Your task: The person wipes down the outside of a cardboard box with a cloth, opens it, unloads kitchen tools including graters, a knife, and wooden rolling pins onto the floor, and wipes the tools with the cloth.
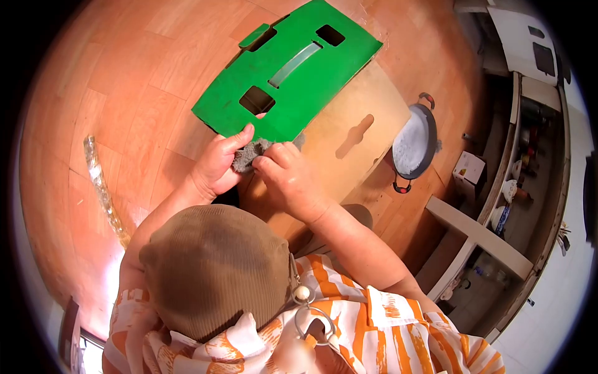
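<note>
A green panel (296,68) with dark cutouts and a pale strap handle lies tilted over a tan board or box side (352,124) with a slot-shaped mark. At its near corner, my left hand (218,163) curls around a crumpled grey cloth (250,154), thumb up against the panel's lower edge. A bit of skin shows at the near cutout; whose finger it is stays unclear. My right hand (289,177) pinches the same cloth from the other side, fingers bent. The fingers under the cloth are hidden.
A two-handled pan (414,140) with whitish contents stands on the wooden floor (156,56) to the right. Beyond it are a small white box (469,169) and shelving (479,237) with assorted items. A shiny wrapped roll (103,187) lies at left.
</note>
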{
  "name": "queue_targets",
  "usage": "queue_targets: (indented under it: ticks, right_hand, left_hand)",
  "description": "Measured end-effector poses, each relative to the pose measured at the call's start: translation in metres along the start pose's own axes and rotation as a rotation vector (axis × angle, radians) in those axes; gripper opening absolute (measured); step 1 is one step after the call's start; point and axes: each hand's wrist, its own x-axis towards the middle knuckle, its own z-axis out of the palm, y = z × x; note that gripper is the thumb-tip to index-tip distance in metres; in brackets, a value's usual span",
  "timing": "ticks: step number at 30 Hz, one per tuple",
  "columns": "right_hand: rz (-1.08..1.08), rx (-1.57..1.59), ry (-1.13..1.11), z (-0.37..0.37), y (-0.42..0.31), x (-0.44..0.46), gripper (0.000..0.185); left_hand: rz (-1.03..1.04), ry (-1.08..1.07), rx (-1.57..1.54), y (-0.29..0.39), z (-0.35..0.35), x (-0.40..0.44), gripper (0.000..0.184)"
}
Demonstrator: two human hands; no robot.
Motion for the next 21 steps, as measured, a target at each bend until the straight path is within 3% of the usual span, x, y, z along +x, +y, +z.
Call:
queue_targets:
  ticks: [2,4,6,8,12,16,18,21]
  right_hand:
    - [-0.003,-0.039,0.206,-0.003,0.013,0.007,0.016]
    - [0.125,-0.025,0.310,-0.016,0.045,0.016,0.017]
    - [0.390,0.125,0.300,-0.034,0.062,0.030,0.015]
    - [0.183,-0.082,0.217,-0.034,0.060,0.032,0.014]
    - [0.030,0.074,0.025,-0.014,0.004,0.012,0.013]
    - [0.089,0.046,0.043,0.000,0.001,0.012,0.012]
    - [0.214,-0.098,0.194,-0.012,0.021,0.025,0.010]
    - [0.224,-0.200,0.316,-0.029,0.064,0.049,0.006]
  left_hand:
    - [-0.036,-0.007,-0.065,0.000,-0.001,0.001,0.035]
    - [-0.013,-0.011,-0.055,-0.001,0.002,0.002,0.034]
    - [0.008,-0.018,-0.041,-0.002,0.003,0.002,0.034]
    - [0.003,-0.005,-0.055,-0.002,0.003,0.002,0.033]
    - [0.012,0.002,-0.071,-0.001,0.001,0.000,0.032]
    - [-0.056,0.037,-0.062,0.001,0.005,0.001,0.032]
    - [0.001,-0.008,-0.061,0.000,0.008,0.001,0.034]
    - [-0.004,-0.060,0.001,-0.002,-0.001,0.002,0.038]
